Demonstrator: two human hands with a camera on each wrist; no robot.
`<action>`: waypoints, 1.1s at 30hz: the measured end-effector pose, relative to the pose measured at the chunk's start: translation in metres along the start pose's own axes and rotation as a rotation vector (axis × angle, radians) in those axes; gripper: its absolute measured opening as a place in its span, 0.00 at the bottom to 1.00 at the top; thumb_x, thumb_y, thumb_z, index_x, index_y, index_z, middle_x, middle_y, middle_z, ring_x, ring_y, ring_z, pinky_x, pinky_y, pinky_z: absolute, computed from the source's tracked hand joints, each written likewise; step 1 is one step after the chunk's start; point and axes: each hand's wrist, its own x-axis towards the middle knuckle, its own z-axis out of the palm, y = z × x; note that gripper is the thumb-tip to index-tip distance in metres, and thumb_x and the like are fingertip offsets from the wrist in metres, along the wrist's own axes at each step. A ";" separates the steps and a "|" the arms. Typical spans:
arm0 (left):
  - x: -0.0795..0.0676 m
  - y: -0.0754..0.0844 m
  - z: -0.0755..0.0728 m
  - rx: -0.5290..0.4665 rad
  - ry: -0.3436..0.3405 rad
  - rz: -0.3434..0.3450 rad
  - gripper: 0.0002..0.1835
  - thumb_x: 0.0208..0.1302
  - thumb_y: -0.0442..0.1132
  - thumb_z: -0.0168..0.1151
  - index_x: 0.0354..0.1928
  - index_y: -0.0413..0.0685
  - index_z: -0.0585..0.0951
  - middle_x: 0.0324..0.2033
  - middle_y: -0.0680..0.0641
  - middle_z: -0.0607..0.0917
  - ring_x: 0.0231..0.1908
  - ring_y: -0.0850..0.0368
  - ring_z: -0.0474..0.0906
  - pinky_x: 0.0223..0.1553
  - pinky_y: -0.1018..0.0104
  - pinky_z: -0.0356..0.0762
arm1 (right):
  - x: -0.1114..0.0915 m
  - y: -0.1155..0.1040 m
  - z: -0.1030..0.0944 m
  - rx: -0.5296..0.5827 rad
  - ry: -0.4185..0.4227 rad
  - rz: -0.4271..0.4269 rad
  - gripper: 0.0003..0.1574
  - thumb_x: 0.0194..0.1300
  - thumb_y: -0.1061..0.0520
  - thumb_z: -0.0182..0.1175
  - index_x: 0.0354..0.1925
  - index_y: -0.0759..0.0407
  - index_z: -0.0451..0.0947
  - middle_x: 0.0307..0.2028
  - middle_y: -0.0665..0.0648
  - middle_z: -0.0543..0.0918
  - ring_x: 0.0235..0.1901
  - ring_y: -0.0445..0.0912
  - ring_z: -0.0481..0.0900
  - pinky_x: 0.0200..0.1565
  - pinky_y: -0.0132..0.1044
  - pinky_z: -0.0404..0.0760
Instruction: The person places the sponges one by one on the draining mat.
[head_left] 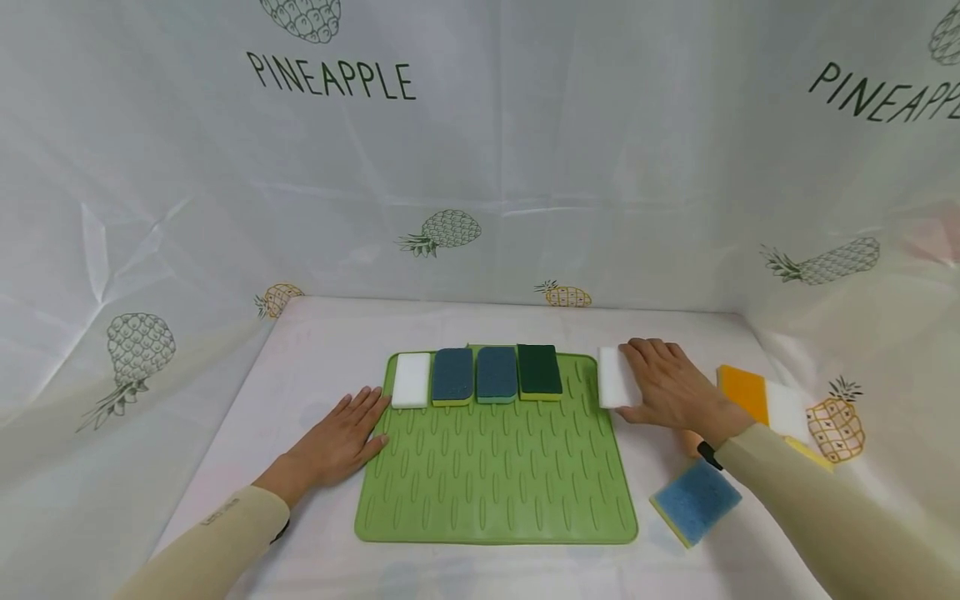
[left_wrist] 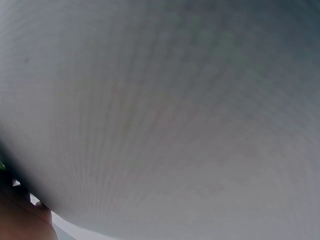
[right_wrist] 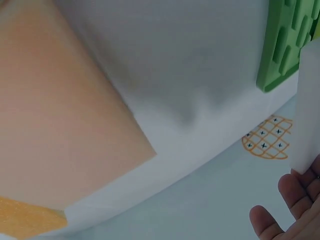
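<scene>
A green ridged mat (head_left: 495, 475) lies on the white-covered table. Along its far edge sit a white sponge (head_left: 411, 381), two blue-topped sponges (head_left: 452, 375) and a dark green scouring sponge (head_left: 540, 371), side by side. My left hand (head_left: 341, 442) rests with fingers spread on the mat's left edge, beside the white sponge. At the far right corner, my right hand (head_left: 671, 392) grips another white sponge (head_left: 612, 379) by its right side. That sponge overlaps the mat's corner in the head view. Cloth fills most of the left wrist view.
Right of the mat lies a blue sponge (head_left: 697, 500) with a yellow underside. Under my right forearm a peach-coloured sponge (right_wrist: 65, 115) partly shows. Farther right are an orange sponge (head_left: 742, 392), a white one (head_left: 785, 410) and a yellow one (head_left: 810, 452). A pineapple-print sheet (head_left: 480, 167) hangs behind.
</scene>
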 end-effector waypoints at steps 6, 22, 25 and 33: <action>0.001 -0.001 0.001 0.004 -0.010 0.001 0.40 0.83 0.59 0.47 0.84 0.40 0.55 0.83 0.38 0.57 0.83 0.38 0.50 0.81 0.39 0.53 | 0.008 -0.003 0.002 -0.007 -0.018 0.007 0.64 0.51 0.27 0.73 0.68 0.71 0.67 0.62 0.70 0.76 0.60 0.64 0.75 0.59 0.62 0.77; 0.001 -0.002 0.002 -0.007 0.015 0.012 0.39 0.84 0.57 0.48 0.83 0.39 0.56 0.82 0.37 0.57 0.82 0.37 0.51 0.80 0.38 0.55 | 0.033 -0.015 0.009 0.062 -0.179 0.051 0.64 0.60 0.27 0.70 0.74 0.70 0.65 0.68 0.69 0.74 0.65 0.64 0.73 0.62 0.64 0.74; 0.000 -0.003 0.003 -0.016 0.031 0.023 0.39 0.83 0.57 0.49 0.83 0.39 0.57 0.82 0.36 0.58 0.82 0.36 0.53 0.79 0.37 0.56 | 0.037 -0.017 0.012 0.071 -0.191 0.049 0.65 0.60 0.26 0.69 0.74 0.69 0.65 0.69 0.68 0.74 0.66 0.63 0.73 0.63 0.64 0.74; 0.000 0.000 0.001 -0.002 0.001 0.011 0.40 0.83 0.57 0.49 0.83 0.39 0.55 0.82 0.36 0.57 0.82 0.37 0.51 0.80 0.38 0.54 | 0.045 -0.021 0.019 0.067 -0.203 0.027 0.63 0.60 0.27 0.69 0.74 0.69 0.66 0.69 0.68 0.74 0.66 0.64 0.73 0.61 0.65 0.75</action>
